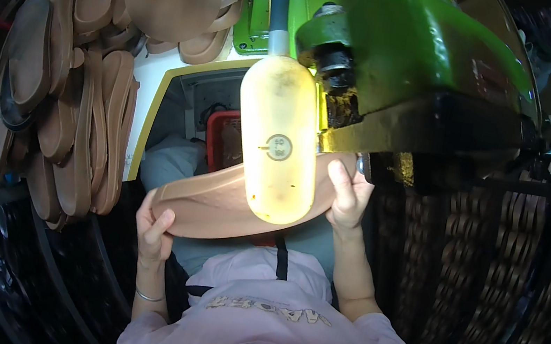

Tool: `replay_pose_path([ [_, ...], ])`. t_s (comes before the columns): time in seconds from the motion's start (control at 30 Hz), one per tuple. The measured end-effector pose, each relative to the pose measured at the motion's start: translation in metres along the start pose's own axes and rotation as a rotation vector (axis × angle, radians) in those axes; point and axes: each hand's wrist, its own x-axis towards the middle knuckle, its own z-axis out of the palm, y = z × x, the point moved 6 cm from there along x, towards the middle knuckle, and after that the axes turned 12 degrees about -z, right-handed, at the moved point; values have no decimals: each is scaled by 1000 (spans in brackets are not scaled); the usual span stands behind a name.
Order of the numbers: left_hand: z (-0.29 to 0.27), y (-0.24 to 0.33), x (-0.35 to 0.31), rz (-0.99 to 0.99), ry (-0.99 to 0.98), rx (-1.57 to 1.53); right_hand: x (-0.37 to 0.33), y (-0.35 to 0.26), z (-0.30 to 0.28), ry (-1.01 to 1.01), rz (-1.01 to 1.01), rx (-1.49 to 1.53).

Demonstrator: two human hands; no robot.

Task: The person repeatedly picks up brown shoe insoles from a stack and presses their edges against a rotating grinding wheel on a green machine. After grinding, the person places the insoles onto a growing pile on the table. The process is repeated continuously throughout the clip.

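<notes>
Both hands hold a long tan shoe sole point(218, 205) crosswise in front of my body. My left hand point(155, 231) grips its left end, thumb on the near edge. At the raised right end, my right hand point(349, 198) pinches the sole between thumb and fingers. That end lies close under the metal head point(349, 140) of a green machine point(432, 60); whether they touch I cannot tell. A glowing oval lamp point(272, 186) hides the middle of the sole from view.
Piled tan soles point(86, 138) crowd the left side, with more on the white table point(146, 76). A red basket point(213, 136) sits in the yellow-edged opening. Racks of brown soles point(466, 269) stand at right.
</notes>
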Motion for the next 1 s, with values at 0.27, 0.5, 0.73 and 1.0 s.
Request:
replay_pose_path([
  [0.27, 69, -34, 11, -185, -579, 458, 24, -10, 21, -212, -13, -91],
  [0.5, 193, 0, 58, 348, -284, 468, -2, -19, -7, 23, 137, -164],
  [0.73, 188, -29, 51, 363, -171, 321, -199, -3, -64, 1, 746, -30],
  [1.0, 171, -31, 41, 206, -174, 184, -139, -55, -137, 490, 269, -188],
])
